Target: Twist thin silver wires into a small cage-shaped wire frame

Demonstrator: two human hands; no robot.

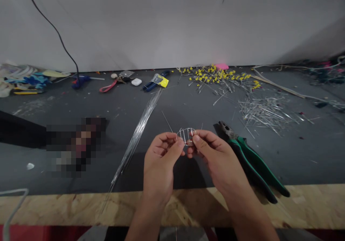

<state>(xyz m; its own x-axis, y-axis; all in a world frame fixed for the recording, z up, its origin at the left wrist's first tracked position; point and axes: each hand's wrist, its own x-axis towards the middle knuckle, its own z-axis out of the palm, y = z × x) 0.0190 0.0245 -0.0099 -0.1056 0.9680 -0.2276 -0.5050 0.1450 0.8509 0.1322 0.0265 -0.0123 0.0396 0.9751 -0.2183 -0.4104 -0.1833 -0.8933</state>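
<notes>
a small looped wire frame (184, 137) with crossbars is held over the worktop (199, 102), near the middle of its front edge, long axis running left to right. the left hand (159, 163) pinches its left end, the right hand (219, 162) its right, thumbs pressed to fingers; neither is nearer. pliers (236, 139) lie just beside the right hand, handles toward the front edge.
</notes>
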